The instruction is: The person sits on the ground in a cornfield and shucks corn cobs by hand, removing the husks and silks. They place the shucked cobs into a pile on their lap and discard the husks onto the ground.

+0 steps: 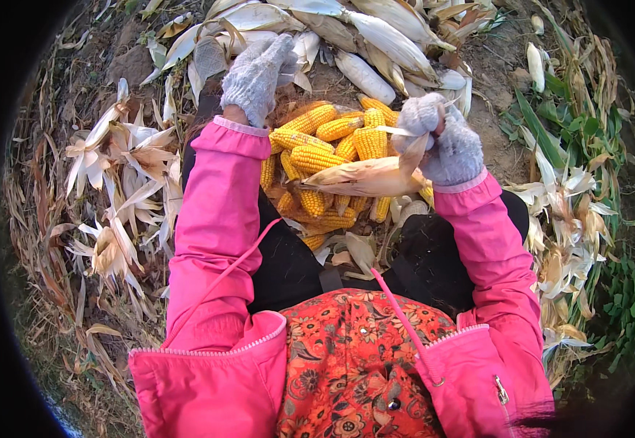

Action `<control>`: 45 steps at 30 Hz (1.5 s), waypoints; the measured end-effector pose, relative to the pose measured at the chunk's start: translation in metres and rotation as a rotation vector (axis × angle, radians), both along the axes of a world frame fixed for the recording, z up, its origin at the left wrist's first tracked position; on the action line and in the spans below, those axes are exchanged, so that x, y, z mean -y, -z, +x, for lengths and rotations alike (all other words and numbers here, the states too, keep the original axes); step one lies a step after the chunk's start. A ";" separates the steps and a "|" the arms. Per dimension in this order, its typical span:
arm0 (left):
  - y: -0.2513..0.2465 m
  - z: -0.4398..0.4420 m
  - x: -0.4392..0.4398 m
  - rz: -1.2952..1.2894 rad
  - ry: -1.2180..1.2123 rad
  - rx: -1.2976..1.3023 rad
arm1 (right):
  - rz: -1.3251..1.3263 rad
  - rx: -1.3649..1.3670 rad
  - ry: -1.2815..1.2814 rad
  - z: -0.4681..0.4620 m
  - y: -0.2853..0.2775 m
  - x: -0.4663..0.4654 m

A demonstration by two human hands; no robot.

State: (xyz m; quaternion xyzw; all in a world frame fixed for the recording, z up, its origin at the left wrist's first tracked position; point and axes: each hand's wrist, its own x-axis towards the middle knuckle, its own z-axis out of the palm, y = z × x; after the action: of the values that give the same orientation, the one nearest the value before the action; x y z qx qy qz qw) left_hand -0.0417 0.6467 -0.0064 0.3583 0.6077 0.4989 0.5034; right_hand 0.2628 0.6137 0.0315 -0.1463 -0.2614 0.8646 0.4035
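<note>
Both hands wear pale grey knitted gloves. My left hand (257, 79) is raised at the upper left of the pile, beside pale corn husks, with its fingers bent; whether anything is in them cannot be told. My right hand (449, 142) is closed around the end of a partly husked ear of corn (367, 176). Its dry husk stretches left over the pile, and a strip of husk sticks out from the fingers. Bare yellow corn cobs (315, 159) lie heaped between my legs, below and between the hands.
Unhusked ears of corn (388, 41) lie heaped beyond the cobs. Loose dry husks (112, 246) cover the ground at left, and more husks (564, 219) lie at right beside green plants (624, 295). A pale ear (535, 67) rests on the soil at upper right.
</note>
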 end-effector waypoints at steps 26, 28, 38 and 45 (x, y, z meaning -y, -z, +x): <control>0.010 0.080 0.008 0.178 0.590 -0.083 | 1.568 1.341 0.897 0.043 -0.033 -0.080; 0.010 0.085 0.010 0.154 0.742 -0.293 | 1.937 1.494 0.696 0.025 -0.034 -0.071; 0.003 0.083 0.013 0.074 0.729 -0.284 | 1.171 1.647 -0.588 0.004 -0.002 -0.043; -0.022 0.016 -0.002 0.262 -0.422 0.231 | 0.714 1.956 -0.183 0.023 -0.007 -0.041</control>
State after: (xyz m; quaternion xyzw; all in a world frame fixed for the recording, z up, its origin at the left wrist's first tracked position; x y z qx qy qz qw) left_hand -0.0257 0.6484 0.0155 0.2265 0.5377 0.7046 0.4038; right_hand 0.2859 0.6550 0.0390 -0.6343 -0.7242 0.2688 -0.0316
